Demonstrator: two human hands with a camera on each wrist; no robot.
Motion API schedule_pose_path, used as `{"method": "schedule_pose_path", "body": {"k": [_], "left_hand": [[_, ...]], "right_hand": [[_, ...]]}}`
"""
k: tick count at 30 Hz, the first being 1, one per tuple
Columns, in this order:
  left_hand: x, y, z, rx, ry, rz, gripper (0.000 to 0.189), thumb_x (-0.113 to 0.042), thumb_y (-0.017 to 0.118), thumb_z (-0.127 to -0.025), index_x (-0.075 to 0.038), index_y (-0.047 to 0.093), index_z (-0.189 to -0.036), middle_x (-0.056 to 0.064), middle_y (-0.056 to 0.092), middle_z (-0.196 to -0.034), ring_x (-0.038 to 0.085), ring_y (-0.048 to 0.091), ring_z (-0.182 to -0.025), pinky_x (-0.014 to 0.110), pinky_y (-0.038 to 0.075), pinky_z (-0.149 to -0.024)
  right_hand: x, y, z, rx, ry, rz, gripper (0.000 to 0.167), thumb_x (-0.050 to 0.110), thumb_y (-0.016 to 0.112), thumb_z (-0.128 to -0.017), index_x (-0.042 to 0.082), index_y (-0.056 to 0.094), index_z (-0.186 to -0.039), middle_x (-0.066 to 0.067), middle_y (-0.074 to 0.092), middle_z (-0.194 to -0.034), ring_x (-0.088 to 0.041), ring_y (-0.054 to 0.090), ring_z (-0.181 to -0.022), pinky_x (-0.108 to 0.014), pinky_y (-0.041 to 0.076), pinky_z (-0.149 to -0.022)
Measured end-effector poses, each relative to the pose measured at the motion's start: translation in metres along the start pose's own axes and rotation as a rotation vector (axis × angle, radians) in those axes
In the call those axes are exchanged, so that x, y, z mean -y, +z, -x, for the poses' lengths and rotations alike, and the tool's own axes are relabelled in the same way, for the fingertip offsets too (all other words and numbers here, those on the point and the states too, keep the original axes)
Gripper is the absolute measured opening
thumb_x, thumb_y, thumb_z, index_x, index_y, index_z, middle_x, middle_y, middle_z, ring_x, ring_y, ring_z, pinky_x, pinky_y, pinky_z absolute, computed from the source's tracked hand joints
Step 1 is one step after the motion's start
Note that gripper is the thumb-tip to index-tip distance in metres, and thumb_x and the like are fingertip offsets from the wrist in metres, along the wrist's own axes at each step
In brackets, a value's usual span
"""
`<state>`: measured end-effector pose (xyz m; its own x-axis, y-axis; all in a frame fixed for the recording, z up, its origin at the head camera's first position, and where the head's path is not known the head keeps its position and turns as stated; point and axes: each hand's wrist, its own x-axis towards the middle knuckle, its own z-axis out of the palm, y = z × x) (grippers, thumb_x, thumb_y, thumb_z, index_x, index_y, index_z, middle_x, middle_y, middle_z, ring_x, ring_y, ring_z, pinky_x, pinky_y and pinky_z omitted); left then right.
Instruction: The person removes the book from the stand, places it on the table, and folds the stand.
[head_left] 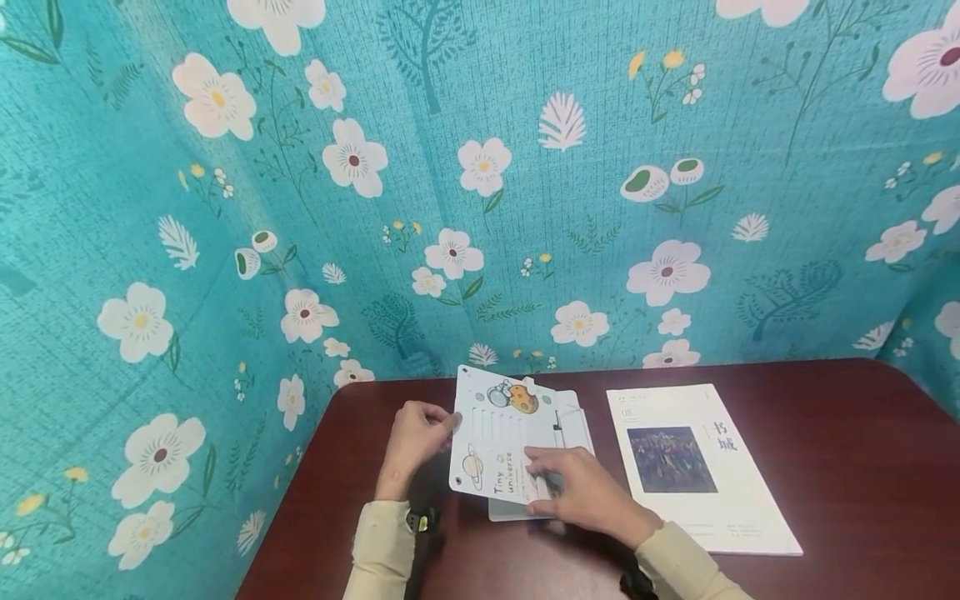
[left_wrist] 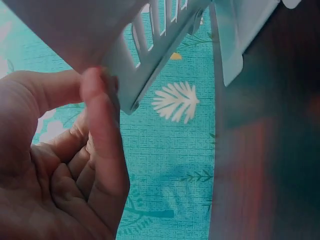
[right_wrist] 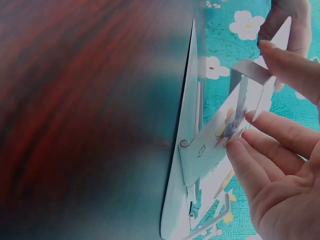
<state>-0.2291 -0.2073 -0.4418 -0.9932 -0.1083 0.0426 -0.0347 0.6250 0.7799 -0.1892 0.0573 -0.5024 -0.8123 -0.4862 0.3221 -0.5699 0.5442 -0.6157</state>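
Note:
A white folding book stand (head_left: 487, 433), printed with "Tiny universe", a planet and an astronaut, is tilted up over the table. Slots run through its panel, and a lower plate shows beneath it. My left hand (head_left: 420, 433) pinches the panel's left edge between thumb and forefinger; the left wrist view shows that corner (left_wrist: 122, 92) from behind. At the stand's right side, my right hand (head_left: 585, 492) grips the ledge part, thumb at its near end and fingertips against the printed face. A hinge (right_wrist: 184, 144) joins the raised panel to the base in the right wrist view.
A white magazine (head_left: 742, 508) with a dark picture on its cover lies flat to the right of the stand. The dark red-brown table (head_left: 847, 433) meets a teal flowered cloth (head_left: 525, 208) at its back and left edges.

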Motion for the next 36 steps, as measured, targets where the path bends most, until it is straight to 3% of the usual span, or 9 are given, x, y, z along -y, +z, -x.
{"method": "schedule_pose_path", "body": {"k": [6,16,26,31,36], "left_hand": [[0.011,0.004,-0.005,0.038,-0.036,-0.011,0.014,-0.014,0.076,-0.093,-0.001,0.078,-0.090,0.010,0.071,-0.066,0.013,0.064,-0.055,0.024,0.055,-0.055],[0.031,0.006,-0.013,0.133,-0.074,-0.086,0.014,-0.014,0.076,-0.092,0.001,0.077,-0.091,0.004,0.069,-0.063,0.011,0.064,-0.056,0.025,0.053,-0.056],[0.050,0.012,-0.015,0.238,-0.181,-0.045,0.015,-0.014,0.074,-0.095,0.001,0.073,-0.096,0.007,0.069,-0.071,0.013,0.065,-0.063,0.024,0.056,-0.059],[0.056,0.015,-0.015,0.255,-0.188,-0.026,0.014,-0.013,0.074,-0.094,0.001,0.072,-0.095,0.006,0.068,-0.070,0.012,0.065,-0.062,0.024,0.056,-0.058],[0.058,0.017,-0.016,0.268,-0.181,0.006,0.013,-0.011,0.074,-0.094,0.003,0.073,-0.094,0.005,0.067,-0.068,0.011,0.063,-0.061,0.024,0.056,-0.057]], "right_hand": [[-0.006,0.001,0.001,0.044,-0.025,0.022,0.044,0.027,0.095,-0.071,0.008,0.080,-0.108,-0.012,0.074,-0.131,-0.031,0.074,-0.115,-0.045,0.059,-0.099],[-0.004,-0.002,-0.001,0.123,-0.002,0.006,0.043,0.018,0.093,-0.071,0.005,0.079,-0.110,-0.014,0.073,-0.133,-0.032,0.072,-0.120,-0.048,0.055,-0.104],[-0.003,0.000,0.001,0.151,0.043,-0.003,0.025,0.013,0.091,-0.070,0.008,0.080,-0.092,-0.016,0.073,-0.131,-0.036,0.071,-0.120,-0.051,0.054,-0.105],[-0.003,0.003,0.002,0.173,0.074,-0.015,0.028,0.013,0.091,-0.070,0.006,0.081,-0.095,-0.016,0.072,-0.133,-0.037,0.069,-0.123,-0.052,0.053,-0.106],[-0.006,0.004,0.001,0.165,0.050,-0.003,0.029,0.014,0.091,-0.072,0.005,0.081,-0.097,-0.017,0.073,-0.132,-0.036,0.070,-0.122,-0.052,0.055,-0.105]]}}
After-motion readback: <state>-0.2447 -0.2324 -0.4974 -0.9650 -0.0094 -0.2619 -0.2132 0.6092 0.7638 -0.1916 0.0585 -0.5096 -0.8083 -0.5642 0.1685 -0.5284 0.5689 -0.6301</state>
